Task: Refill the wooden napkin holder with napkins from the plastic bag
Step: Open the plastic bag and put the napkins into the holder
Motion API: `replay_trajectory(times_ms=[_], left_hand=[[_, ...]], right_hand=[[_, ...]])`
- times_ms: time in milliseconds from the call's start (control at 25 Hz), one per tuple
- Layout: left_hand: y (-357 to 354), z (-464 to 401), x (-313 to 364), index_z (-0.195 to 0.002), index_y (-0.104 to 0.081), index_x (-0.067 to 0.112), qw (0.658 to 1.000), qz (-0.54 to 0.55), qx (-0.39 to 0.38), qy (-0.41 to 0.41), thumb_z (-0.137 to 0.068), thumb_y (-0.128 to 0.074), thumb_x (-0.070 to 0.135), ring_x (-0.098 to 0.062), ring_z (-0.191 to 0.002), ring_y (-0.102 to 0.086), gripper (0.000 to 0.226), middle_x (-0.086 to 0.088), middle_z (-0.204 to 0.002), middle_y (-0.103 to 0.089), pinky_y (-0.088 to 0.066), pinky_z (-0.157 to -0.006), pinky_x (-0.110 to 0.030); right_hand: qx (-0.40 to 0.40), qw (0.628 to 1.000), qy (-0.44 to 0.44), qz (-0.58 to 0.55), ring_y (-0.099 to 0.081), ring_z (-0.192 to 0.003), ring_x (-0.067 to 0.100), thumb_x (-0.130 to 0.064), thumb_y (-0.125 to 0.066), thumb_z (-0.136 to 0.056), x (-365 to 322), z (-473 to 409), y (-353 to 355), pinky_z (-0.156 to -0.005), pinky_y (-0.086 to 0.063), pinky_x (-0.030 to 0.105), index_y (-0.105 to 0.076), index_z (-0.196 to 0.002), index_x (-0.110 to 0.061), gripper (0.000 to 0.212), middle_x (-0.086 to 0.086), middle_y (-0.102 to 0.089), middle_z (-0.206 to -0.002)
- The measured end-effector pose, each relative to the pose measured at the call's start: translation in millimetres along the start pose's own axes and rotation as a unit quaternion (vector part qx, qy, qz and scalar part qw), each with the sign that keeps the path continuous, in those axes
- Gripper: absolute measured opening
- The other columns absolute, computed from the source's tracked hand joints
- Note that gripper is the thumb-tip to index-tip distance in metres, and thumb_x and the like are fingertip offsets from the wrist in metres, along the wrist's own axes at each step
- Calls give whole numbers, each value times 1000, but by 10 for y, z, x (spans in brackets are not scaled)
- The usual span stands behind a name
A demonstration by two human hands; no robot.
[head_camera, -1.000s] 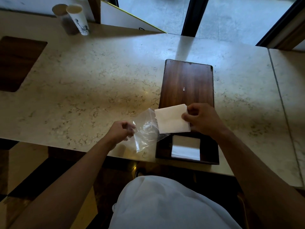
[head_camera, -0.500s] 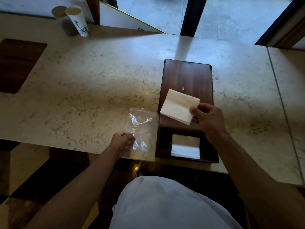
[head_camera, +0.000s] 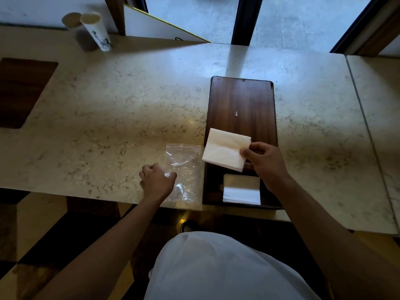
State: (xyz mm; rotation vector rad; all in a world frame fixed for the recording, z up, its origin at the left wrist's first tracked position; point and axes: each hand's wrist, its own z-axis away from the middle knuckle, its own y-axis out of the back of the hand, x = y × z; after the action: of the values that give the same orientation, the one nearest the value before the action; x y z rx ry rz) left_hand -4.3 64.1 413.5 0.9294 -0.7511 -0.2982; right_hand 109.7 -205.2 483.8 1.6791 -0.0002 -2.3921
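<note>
On the marble counter (head_camera: 112, 118) by glass doors (head_camera: 194, 16), the right hand (head_camera: 263, 161) pinches napkins (head_camera: 225, 151) over the wooden holder (head_camera: 241, 105); the left hand (head_camera: 157, 180) rests loosely curled on the plastic bag (head_camera: 186, 169).

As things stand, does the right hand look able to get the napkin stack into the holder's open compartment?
Probably yes. The right hand holds the napkin stack just beyond the holder's open compartment, which holds only a low pile of napkins. Nothing lies between them, and the left hand rests aside on the plastic bag.
</note>
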Motion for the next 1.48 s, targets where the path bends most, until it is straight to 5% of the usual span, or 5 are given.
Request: replay_trajectory(times_ms=[160, 320, 440, 720, 1480], left_hand=[[136, 136, 508, -101, -71, 17, 976, 192, -35, -98, -97, -53, 50, -28, -103, -66, 37, -10, -108, -70, -51, -85, -40], [162, 244, 1000, -122, -64, 4, 777, 508, -363, 77, -88, -46, 72, -39, -112, -69, 78, -23, -117, -72, -56, -94, -54], [61, 282, 1148, -130, -61, 7, 728, 521, -442, 52, -86, -60, 64, -37, -116, -68, 72, -22, -124, -71, -57, -93, -51], [-250, 317, 1226, -104, -70, 3, 852, 387, -353, 5, -89, -73, 10, -22, -87, -78, 17, -13, -102, -77, -62, -68, -33], [-962, 404, 1123, -80, -72, 1, 979, -30, -175, -100, -82, -73, 17, -26, -77, -65, 16, -10, -73, -68, -43, -63, -28]], right_hand=[[-14, 999, -5, -31, -75, -90, 19, -15, -75, -88, -14, 52, 89, -73, -62, 36, -72, -105, -7, 19, 7, -77, -100], [-72, 997, -1, -33, -75, -91, 17, -20, -75, -87, -1, 162, 252, -70, -60, 27, -73, -103, -14, 17, -3, -78, -98], [-85, 996, -9, -26, -75, -92, 18, -22, -76, -87, 64, 231, 376, -71, -60, 28, -73, -105, -14, 20, 0, -77, -100], [-48, 994, -96, -23, -77, -84, 22, -14, -78, -84, 342, 251, 591, -66, -61, 30, -74, -100, -9, 18, 6, -78, -94], [56, 913, -62, 398, -64, -82, 29, -22, -71, -83, 858, 187, 409, -66, -46, 31, -55, -109, -13, 31, 11, -67, -92]])
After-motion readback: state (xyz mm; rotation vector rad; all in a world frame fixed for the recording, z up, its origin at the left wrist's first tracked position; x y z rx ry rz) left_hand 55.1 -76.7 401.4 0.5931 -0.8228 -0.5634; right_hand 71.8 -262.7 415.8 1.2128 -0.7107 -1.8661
